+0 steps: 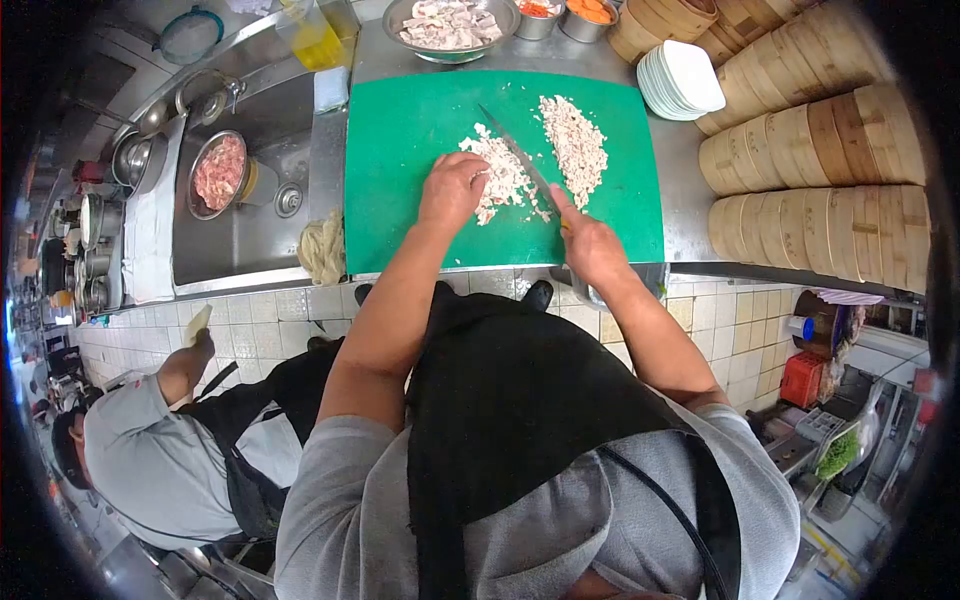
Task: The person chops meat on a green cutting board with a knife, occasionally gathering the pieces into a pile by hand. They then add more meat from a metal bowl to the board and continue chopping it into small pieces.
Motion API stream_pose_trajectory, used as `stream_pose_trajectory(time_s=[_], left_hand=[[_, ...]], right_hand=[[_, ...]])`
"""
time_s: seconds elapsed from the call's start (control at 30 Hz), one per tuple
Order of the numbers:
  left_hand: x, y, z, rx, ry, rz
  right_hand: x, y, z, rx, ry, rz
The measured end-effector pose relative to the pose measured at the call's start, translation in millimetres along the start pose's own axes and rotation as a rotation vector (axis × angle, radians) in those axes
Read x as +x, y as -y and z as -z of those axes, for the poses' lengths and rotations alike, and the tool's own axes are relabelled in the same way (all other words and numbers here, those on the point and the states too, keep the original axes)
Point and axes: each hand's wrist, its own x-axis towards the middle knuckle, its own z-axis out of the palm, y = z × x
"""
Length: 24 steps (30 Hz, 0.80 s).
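My right hand [597,252] is wrapped round the handle of a kitchen knife [517,153]. Its long blade points up and left over a green cutting board [400,110], between two piles of finely chopped pale food, perhaps meat. Right of the blade lies the denser pile [573,150]. Under and left of the blade is the looser pile [503,178], with scattered bits around it. At that pile's left edge my left hand [455,190] is closed, fingers bent together. Whether anything is in them is hidden.
Behind the board stand a bowl of pale sliced meat [450,25] and small metal pots. White plates [682,80] and bamboo steamers [800,150] line the right. To the left, a sink [270,240] holds a bowl of raw meat [219,174]. A co-worker [170,450] stands at lower left.
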Motion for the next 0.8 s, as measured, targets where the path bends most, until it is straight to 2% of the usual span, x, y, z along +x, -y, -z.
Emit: stream_pose_trajectory(time_s=[0.13, 0.2, 0.23, 0.3, 0.43, 0.5, 0.6, 0.73, 0.8], left_hand=[[-1.0, -0.7, 2.5, 0.004, -0.013, -0.017], [0.2, -2.6, 2.0, -0.002, 0.002, 0.003], [1.2, -4.3, 2.8, 0.002, 0.003, 0.005], [1.6, -4.7, 5.1, 0.01, 0.002, 0.008], [1.7, -2.4, 2.1, 0.008, -0.005, -0.015], [-0.4, -1.1, 1.7, 0.02, -0.005, -0.022], [-0.3, -0.6, 2.6, 0.025, 0.002, -0.016], [0.2, -1.3, -0.1, 0.003, 0.013, 0.015], [-0.6, -3.2, 1.7, 0.007, 0.033, 0.028]], right_hand=[[-2.9, -0.5, 1.4, 0.047, -0.054, 0.049], [-3.7, -3.6, -4.9, 0.063, -0.186, 0.095], [-2.3, -7.0, -5.2, 0.063, -0.185, 0.096], [1.8, -12.3, -1.4, 0.028, -0.059, 0.048], [-3.1, -8.4, 3.3, 0.111, -0.175, 0.094], [-1.9, -7.4, 1.2, 0.023, 0.0, -0.001], [-2.8, -16.2, 2.2, 0.075, -0.092, 0.109], [-5.1, -19.6, 5.0, 0.049, -0.161, 0.135], [-2.4, -25.9, 6.7, -0.012, -0.032, 0.092]])
